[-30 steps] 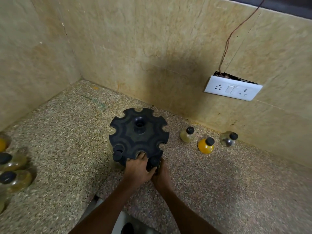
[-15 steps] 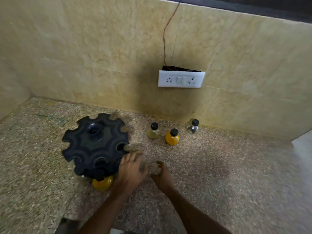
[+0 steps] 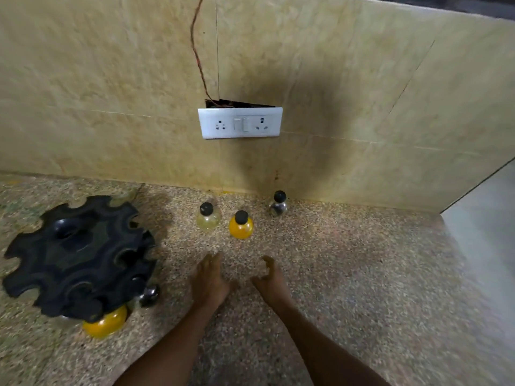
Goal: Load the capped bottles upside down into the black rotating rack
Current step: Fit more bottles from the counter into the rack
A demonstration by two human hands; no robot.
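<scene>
The black rotating rack (image 3: 75,254) stands at the left of the speckled counter. An orange bottle (image 3: 107,323) hangs upside down at its near edge, and a clear bottle (image 3: 149,295) hangs beside it. Three capped bottles stand upright near the wall: a pale yellow one (image 3: 207,217), an orange one (image 3: 241,225) and a clear one (image 3: 278,204). My left hand (image 3: 209,280) is empty with its fingers straight, a short way in front of the orange bottle. My right hand (image 3: 271,280) is empty too, its fingers loosely curled, to the right of the left hand.
A white socket plate (image 3: 239,122) sits on the tiled wall above the bottles, with a thin wire (image 3: 196,51) running up from it. The counter (image 3: 362,274) ends at an edge on the far right.
Both hands have left the rack and moved right and forward toward the three standing bottles. The view has swung right, so the rack now sits at the left.
</scene>
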